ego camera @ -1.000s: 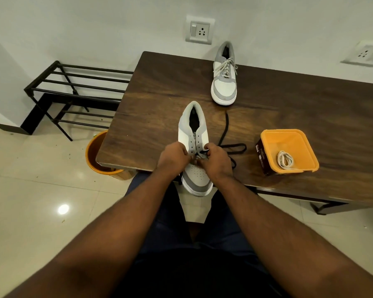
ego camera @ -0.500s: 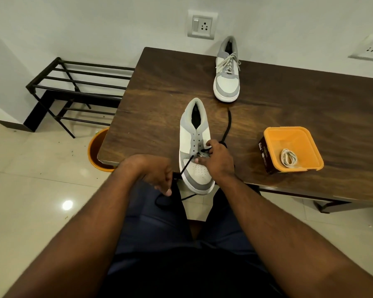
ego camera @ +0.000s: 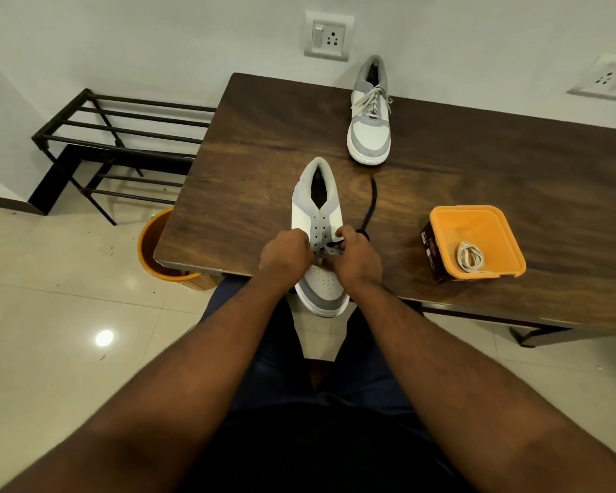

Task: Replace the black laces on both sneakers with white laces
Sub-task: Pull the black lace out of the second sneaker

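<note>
Far sneaker (ego camera: 370,122) at the back of the table (ego camera: 264,144) already has white laces, so that one looks done. Near sneaker (ego camera: 319,240) sits at the front edge, upper eyelets empty, black lace (ego camera: 370,208) trailing off to its right. Your left hand (ego camera: 284,257) and right hand (ego camera: 356,259) are both closed over the lowest eyelets; exact pinch is hidden. Left: pull the last rows out, then thread the white lace (ego camera: 470,256) waiting in the orange tub (ego camera: 477,213).

Both hands (ego camera: 319,259) pinch the near sneaker's (ego camera: 320,222) black lace (ego camera: 370,208).
</note>
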Demonstrator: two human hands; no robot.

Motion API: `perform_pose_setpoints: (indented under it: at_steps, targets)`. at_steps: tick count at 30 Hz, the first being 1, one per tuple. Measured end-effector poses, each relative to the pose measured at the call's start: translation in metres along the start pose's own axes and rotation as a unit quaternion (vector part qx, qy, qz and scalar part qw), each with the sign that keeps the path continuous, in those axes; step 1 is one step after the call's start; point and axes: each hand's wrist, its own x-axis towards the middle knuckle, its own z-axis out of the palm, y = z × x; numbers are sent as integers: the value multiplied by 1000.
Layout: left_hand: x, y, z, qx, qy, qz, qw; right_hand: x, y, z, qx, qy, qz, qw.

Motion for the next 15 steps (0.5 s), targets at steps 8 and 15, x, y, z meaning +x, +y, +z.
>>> perform_pose_setpoints:
  at_steps: [8,15]
  targets:
    - [-12,-1,-32,100,-243,72,962,1,4,0,20,-11,7,1000]
    - [-26,-16,-67,58,-384,44,920,0,5,2,36,-9,16,999]
